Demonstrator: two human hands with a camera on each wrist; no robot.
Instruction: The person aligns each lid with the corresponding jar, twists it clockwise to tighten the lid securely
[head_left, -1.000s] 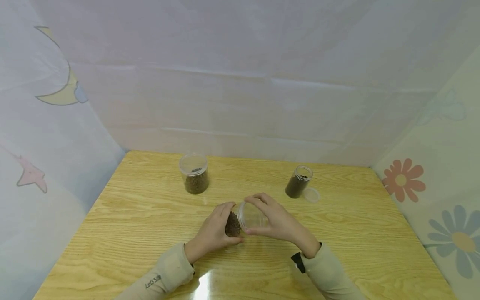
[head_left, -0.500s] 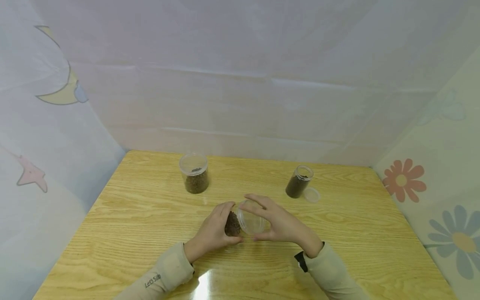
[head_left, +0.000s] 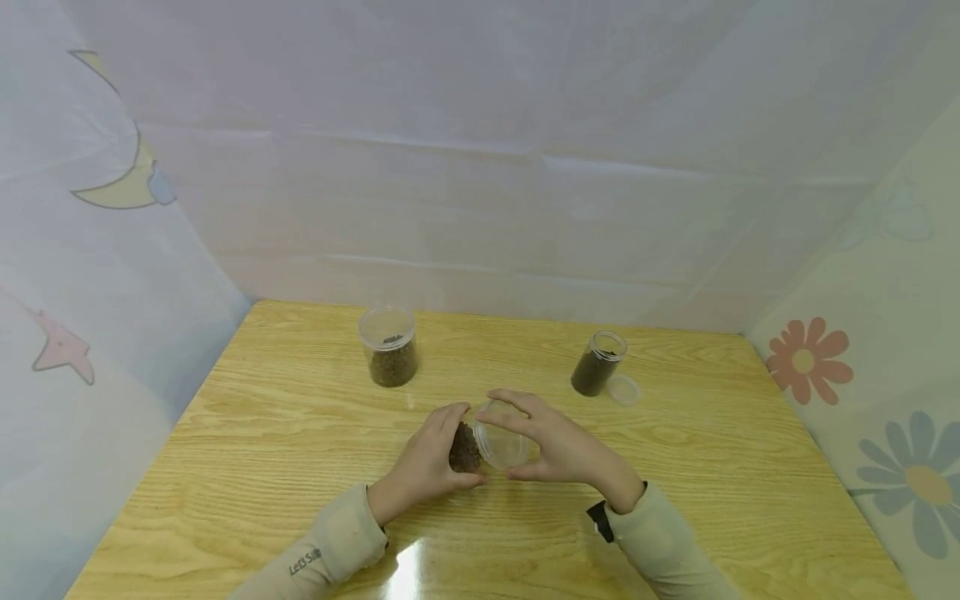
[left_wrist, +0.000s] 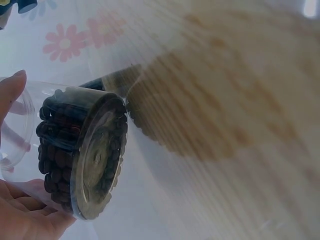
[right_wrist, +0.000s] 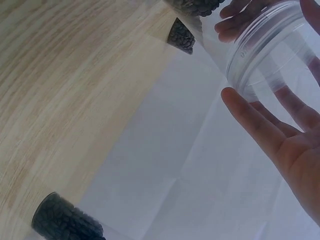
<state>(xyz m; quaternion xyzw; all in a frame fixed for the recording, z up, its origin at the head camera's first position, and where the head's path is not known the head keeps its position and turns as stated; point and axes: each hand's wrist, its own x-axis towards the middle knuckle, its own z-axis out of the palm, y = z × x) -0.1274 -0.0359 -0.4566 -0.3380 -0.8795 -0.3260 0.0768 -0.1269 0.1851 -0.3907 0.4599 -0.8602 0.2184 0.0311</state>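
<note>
Your left hand [head_left: 426,460] is gripping the held jar [left_wrist: 80,150] around the end with the dark pieces [head_left: 465,451], fingers and thumb on opposite sides, presumably steadying the body against any turning. Your right hand [head_left: 553,443] is clasping the clear lid [head_left: 506,446], thumb and fingers spreading around its edge, probably for an even purchase. The jar is leaning lid-first toward your right; whether its base is touching the table [head_left: 262,442], you cannot tell. Farther out, a narrow jar [head_left: 594,373] is standing uncovered on the right, its small lid [head_left: 623,390] lying just beside it, likely being kept close as its match, while a wide jar [head_left: 392,365] is standing covered on the left. Compared with a second ago, your right thumb is sitting farther from your left hand, and both standing jars are keeping their places.
</note>
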